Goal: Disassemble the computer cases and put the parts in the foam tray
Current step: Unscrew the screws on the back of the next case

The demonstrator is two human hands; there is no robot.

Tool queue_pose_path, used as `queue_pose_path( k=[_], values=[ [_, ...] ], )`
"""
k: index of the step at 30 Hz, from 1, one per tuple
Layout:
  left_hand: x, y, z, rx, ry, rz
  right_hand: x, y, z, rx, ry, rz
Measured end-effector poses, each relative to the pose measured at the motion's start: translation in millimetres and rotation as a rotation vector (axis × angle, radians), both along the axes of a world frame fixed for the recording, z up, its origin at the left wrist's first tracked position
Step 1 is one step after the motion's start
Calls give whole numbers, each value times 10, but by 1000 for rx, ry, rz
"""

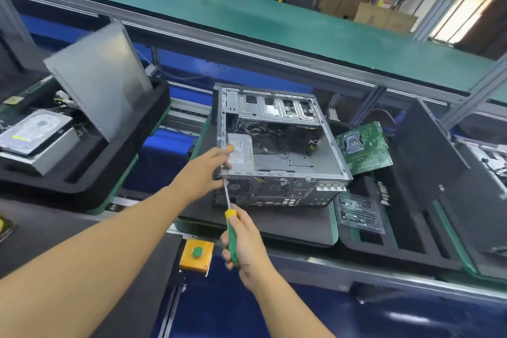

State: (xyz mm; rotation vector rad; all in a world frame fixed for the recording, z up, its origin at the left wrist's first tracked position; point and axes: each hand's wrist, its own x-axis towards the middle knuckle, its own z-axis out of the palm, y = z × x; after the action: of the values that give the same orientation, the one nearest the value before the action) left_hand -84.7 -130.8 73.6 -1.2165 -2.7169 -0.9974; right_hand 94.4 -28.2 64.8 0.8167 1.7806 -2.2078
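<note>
Gripping the computer case (277, 162) at its near-left corner, L hand (204, 173) curls fingers over the rim. R hand (245, 244) wraps the green screwdriver (229, 218), tip at that corner. Case sits mid-bench, side open; motherboard (365, 148) leans in foam tray (397, 254) to its right.

— Left arm?
— Enters lower left, stretched to mid-frame; left hand (204, 173) curls its fingers over a corner of the computer case (274, 107).
— Right?
— Rises from the bottom edge; right hand (244, 244), below centre, wraps round the screwdriver (230, 223) handle.
</note>
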Motion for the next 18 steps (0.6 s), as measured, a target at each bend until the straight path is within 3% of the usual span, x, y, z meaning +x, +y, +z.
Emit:
queue_pose_path(
  k=[12, 18],
  values=[
    [-11, -24, -59, 60, -46, -12, -9, -130, 24, -80, -14, -127],
    [3, -39, -88, 79, -50, -23, -45, -94, 81, -534, -58, -161]
  ],
)
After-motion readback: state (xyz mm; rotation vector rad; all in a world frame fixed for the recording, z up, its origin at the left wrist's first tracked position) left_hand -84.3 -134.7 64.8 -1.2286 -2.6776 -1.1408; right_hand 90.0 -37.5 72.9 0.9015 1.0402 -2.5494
